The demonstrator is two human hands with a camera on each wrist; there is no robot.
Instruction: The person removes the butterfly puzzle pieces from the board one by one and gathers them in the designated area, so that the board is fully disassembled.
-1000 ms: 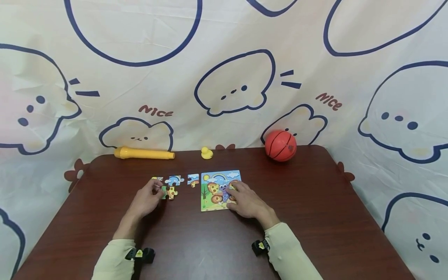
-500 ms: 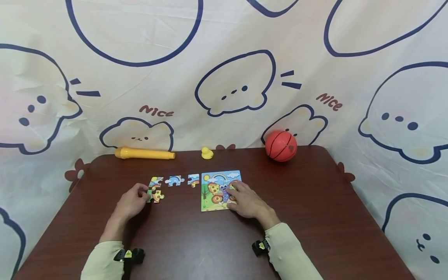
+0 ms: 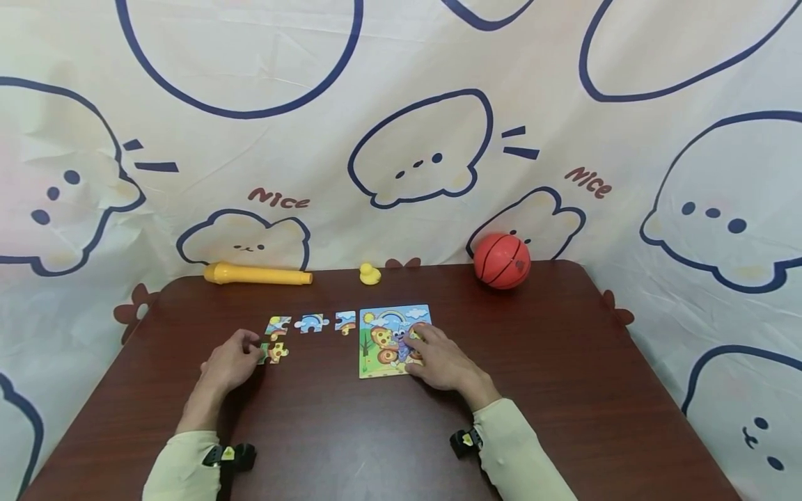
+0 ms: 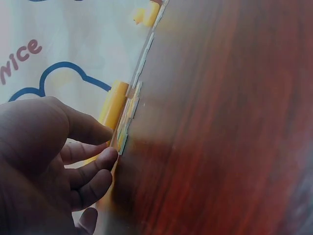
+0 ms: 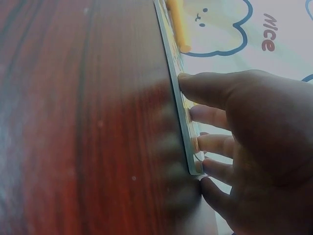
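Note:
At the left end of the loose jigsaw pieces, my left hand (image 3: 230, 360) pinches the edge of a green and yellow puzzle piece (image 3: 278, 353) lying on the table. Just above that piece lies a sun-and-rainbow puzzle piece (image 3: 278, 325). To its right come a blue rainbow puzzle piece (image 3: 311, 323) and a blue-topped puzzle piece (image 3: 345, 321). My right hand (image 3: 446, 358) rests on the right side of a square butterfly picture board (image 3: 376, 369), its fingers spread and fairly straight. In the right wrist view, the board's edge (image 5: 182, 110) runs beside the thumb.
Along the back of the dark wooden table (image 3: 351, 438) are a yellow toy microphone (image 3: 260, 274), a small yellow duck (image 3: 370, 274) and a red ball (image 3: 502, 261). A cloth (image 3: 401, 236) printed with cartoon outlines hangs behind the table.
My left hand has moved left with the green and yellow puzzle piece, uncovering the sun-and-rainbow piece. The right hand stays on the picture board.

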